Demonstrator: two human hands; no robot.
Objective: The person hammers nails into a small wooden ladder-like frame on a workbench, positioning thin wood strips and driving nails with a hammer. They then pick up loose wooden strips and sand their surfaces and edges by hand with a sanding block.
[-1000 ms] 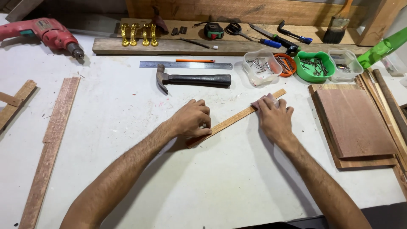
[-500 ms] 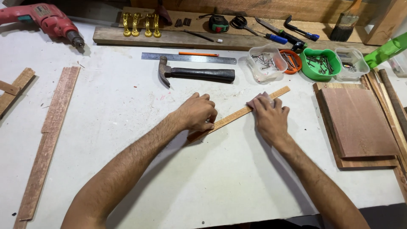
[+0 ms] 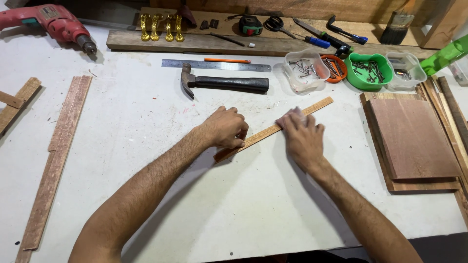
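Right hand (image 3: 303, 138) slid along wooden strip (image 3: 319, 105), lying diagonally, far end upper-right

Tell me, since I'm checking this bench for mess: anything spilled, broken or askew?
Nothing stands out. Both hands, left and right, press a thin wooden strip lying slantwise on the table; the hammer lies flat and screws stay in their tubs.

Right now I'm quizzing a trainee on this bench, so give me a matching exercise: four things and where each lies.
Things:
1. hammer
2. red drill
3. green bowl
4. thin wood strip

Places:
A. far left corner
B. under both hands
C. just below the steel ruler
D. between the orange lid and a clear tub

Pairs: 1-C, 2-A, 3-D, 4-B
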